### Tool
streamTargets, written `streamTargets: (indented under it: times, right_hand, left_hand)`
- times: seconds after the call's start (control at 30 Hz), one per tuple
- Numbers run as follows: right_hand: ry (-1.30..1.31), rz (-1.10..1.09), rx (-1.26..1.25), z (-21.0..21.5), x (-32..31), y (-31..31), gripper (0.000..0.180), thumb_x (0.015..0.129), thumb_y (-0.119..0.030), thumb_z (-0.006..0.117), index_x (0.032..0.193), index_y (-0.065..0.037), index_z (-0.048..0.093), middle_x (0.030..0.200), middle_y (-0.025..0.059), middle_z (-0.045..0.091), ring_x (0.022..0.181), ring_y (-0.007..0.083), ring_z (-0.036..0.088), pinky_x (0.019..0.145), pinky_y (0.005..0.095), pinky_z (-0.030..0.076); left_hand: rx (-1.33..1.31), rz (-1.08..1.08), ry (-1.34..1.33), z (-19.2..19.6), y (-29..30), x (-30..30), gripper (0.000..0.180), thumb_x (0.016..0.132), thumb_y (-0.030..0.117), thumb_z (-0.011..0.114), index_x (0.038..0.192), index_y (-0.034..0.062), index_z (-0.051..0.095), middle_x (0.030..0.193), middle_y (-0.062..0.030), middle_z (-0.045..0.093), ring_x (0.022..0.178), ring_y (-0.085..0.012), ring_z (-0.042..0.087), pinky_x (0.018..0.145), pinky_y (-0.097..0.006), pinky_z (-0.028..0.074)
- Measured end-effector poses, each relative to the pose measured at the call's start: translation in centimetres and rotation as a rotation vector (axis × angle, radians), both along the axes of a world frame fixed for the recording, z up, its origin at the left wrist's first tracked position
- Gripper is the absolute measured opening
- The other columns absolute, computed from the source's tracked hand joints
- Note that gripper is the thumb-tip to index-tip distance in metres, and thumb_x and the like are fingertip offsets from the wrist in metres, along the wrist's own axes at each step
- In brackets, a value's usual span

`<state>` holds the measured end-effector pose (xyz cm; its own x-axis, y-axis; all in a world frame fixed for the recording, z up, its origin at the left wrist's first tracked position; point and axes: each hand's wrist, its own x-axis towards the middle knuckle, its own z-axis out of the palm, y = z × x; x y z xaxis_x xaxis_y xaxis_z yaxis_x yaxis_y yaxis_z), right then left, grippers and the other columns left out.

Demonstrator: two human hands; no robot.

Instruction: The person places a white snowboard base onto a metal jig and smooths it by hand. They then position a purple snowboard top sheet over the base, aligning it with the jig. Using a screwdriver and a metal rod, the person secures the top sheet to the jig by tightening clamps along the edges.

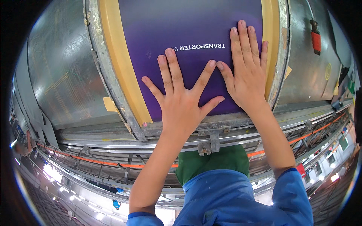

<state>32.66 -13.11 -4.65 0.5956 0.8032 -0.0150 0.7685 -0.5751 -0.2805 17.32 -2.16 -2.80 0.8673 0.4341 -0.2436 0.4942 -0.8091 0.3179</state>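
Palms flat, both of mine, on the purple sheet point(196, 26) stretched across the curved metal drum point(60, 64); my left hand point(181, 98) lies with its fingers point(169, 71) spread wide and open, gripping nothing, pressing near the sheet's lower middle; my right hand point(247, 71) sits just beside it, fingers straight and held close together, also open and flat, its outer edge against the yellow band point(269, 34) at the sheet's right border; the thumbs nearly meet. A matching yellow band point(120, 64) runs down the left border, inside a worn metal rim point(109, 83). Below my wrists a metal clamp bracket point(212, 139) hangs from the frame rails point(113, 145); an orange strip point(98, 162) runs along them; my blue sleeves point(290, 196) fill the lower edge.
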Motion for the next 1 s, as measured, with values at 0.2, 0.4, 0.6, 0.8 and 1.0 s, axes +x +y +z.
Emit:
streamTargets:
  times: [0.2, 0.4, 0.6, 0.8, 1.0]
  right_hand:
    - [-0.008, -0.013, -0.05, 0.2, -0.2, 0.0, 0.077, 0.098, -0.045, 0.059, 0.16, -0.007, 0.036, 0.169, 0.0112, 0.027, 0.158, 0.0293, 0.021, 0.126, 0.0561, 0.01]
    - [-0.02, -0.004, -0.046, 0.1, -0.1, 0.1, 0.078, 0.097, -0.045, 0.06, 0.16, -0.006, 0.035, 0.169, 0.0121, 0.027, 0.158, 0.0301, 0.021, 0.125, 0.0566, 0.009]
    - [-0.028, 0.003, -0.04, 0.0, -0.2, 0.0, 0.077, 0.097, -0.044, 0.06, 0.16, -0.006, 0.035, 0.169, 0.013, 0.027, 0.157, 0.0318, 0.022, 0.125, 0.057, 0.009]
    - [0.004, -0.004, 0.011, 0.2, 0.0, 0.0, 0.074, 0.095, -0.039, 0.065, 0.156, -0.005, 0.042, 0.167, 0.0142, 0.032, 0.156, 0.0334, 0.026, 0.126, 0.0559, 0.009]
    - [0.351, -0.172, 0.455, 2.2, 2.1, -1.4, 0.054, 0.088, -0.017, 0.078, 0.139, -0.005, 0.064, 0.148, 0.0156, 0.058, 0.143, 0.0283, 0.05, 0.117, 0.0449, 0.038]
  left_hand:
    - [0.044, 0.08, -0.114, 0.0, 2.1, -1.1, 0.086, 0.08, 0.072, 0.069, 0.155, 0.0371, 0.047, 0.169, -0.0306, 0.01, 0.156, -0.0491, 0.01, 0.115, -0.076, 0.009]
    - [0.115, 0.014, -0.064, -1.3, 3.0, -0.8, 0.094, 0.07, 0.087, 0.062, 0.153, 0.0445, 0.048, 0.17, -0.0238, 0.016, 0.157, -0.0452, 0.014, 0.11, -0.081, 0.003]
    - [0.125, 0.004, -0.045, -1.3, 3.1, -0.7, 0.093, 0.071, 0.089, 0.059, 0.153, 0.045, 0.048, 0.17, -0.0234, 0.017, 0.157, -0.0451, 0.014, 0.11, -0.081, 0.005]
    - [0.139, -0.002, -0.046, -1.5, 3.0, -0.7, 0.092, 0.072, 0.089, 0.059, 0.153, 0.0458, 0.047, 0.17, -0.0242, 0.018, 0.157, -0.0454, 0.014, 0.11, -0.082, 0.005]
    - [0.169, -0.016, -0.043, -1.7, 3.0, -0.7, 0.092, 0.072, 0.089, 0.059, 0.153, 0.0463, 0.047, 0.169, -0.0248, 0.018, 0.156, -0.0459, 0.014, 0.11, -0.081, 0.005]
